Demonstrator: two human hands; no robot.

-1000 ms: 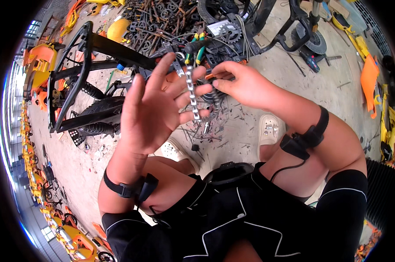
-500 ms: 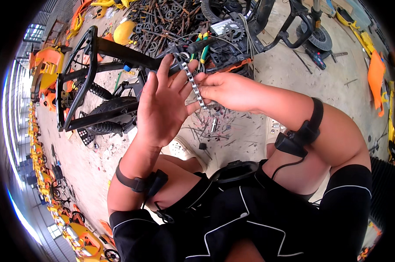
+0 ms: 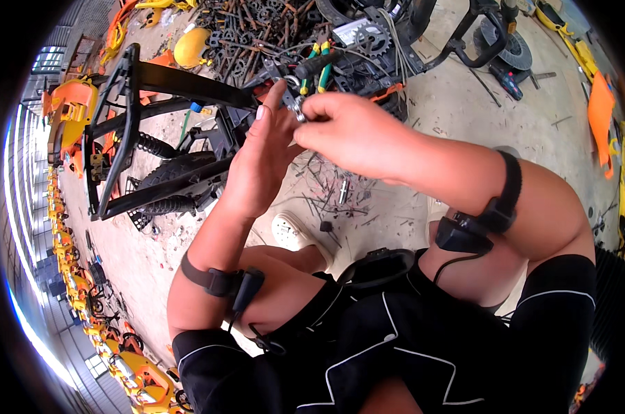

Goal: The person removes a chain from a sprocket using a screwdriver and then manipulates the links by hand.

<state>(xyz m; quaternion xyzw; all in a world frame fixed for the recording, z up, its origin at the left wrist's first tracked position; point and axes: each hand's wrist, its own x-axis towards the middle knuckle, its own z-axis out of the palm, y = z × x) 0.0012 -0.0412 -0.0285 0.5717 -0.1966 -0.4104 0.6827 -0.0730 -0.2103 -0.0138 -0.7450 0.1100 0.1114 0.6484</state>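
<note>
My right hand pinches a short length of silver roller chain, of which only a small part shows beside the fingertips. My left hand is turned edge-on against it, thumb and forefinger stretched out. Its other fingers are partly hidden behind my right hand, so whether they touch the chain is unclear. Just beyond the hands, green-and-yellow handled pliers and a black-handled tool lie on dark vehicle parts.
A black tubular frame with springs stands at left. Behind lies a heap of rusty metal parts, with a yellow dome beside it. A cordless drill rests at far right. Small debris and a silver pin lie on the floor.
My left hand has turned from palm-up to edge-on and moved closer to my right hand. The chain, stretched across the left fingers before, is now mostly hidden between the hands.
</note>
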